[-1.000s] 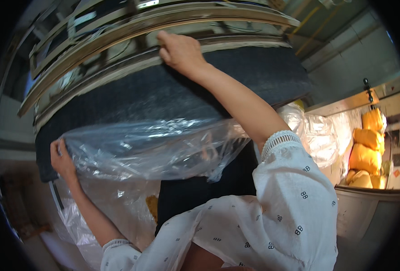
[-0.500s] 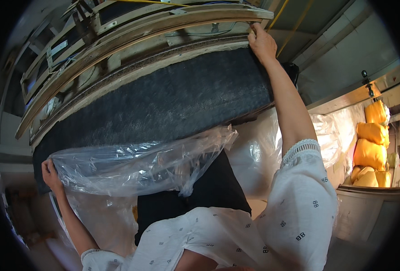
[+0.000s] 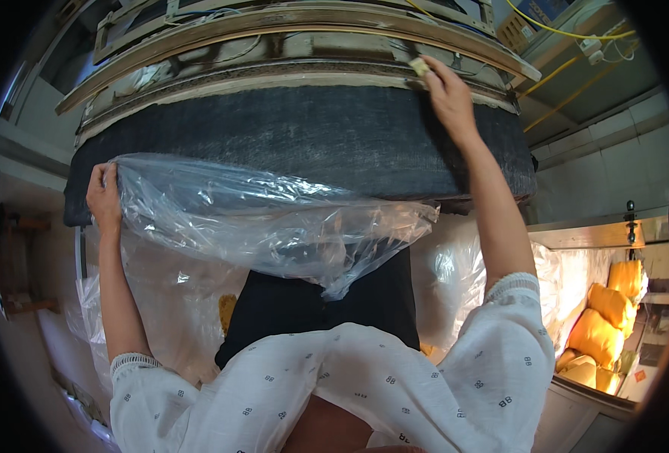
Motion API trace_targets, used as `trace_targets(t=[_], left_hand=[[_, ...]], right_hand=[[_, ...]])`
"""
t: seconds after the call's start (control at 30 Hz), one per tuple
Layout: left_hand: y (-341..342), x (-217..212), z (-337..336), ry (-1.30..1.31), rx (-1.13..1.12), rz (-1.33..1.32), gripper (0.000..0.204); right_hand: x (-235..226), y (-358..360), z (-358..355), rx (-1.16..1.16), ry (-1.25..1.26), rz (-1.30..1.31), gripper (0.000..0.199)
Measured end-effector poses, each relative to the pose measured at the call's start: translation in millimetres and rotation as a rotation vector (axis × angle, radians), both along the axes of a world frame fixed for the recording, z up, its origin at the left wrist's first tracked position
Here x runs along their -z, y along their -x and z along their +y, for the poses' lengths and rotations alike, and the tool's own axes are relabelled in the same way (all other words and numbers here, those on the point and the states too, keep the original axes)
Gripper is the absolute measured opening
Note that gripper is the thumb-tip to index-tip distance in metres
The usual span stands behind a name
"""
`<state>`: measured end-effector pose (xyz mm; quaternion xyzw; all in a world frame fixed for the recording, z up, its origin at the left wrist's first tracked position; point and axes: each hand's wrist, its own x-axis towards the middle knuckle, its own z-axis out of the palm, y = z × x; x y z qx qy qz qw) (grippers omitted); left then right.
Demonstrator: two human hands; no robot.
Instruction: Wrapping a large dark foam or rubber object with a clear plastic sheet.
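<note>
Head view: left hand [image 3: 104, 195] fingers pinched shut on corner of clear plastic sheet [image 3: 274, 223], draped over dark felt roll [image 3: 312, 140]. Right hand [image 3: 447, 94] lies flat at roll's top edge, gripping nothing visible. Sheet judged light, limp, slippery; best gripped bunched at edge.

Both arms are being held up high, in white dotted sleeves. The left hand [image 3: 103, 194] is being kept closed in a fist, with the fingers curled in. The right hand [image 3: 449, 98] is being stretched higher, with its fingers pressed flat and together.
</note>
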<state>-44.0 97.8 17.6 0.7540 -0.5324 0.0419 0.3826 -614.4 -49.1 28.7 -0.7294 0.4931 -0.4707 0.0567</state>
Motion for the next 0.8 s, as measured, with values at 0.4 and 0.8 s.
trace_targets(t=[0.4, 0.8], left_hand=[[0.0, 1.2, 7.4, 0.042, 0.017, -0.002, 0.021], [-12.6, 5.2, -12.6, 0.023, 0.026, -0.165, 0.027]], right_hand=[[13.5, -65.7, -63.4, 0.335, -0.210, 0.168, 0.040], [17.4, 101.8, 54.3, 0.254, 0.016, 0.590, 0.036]])
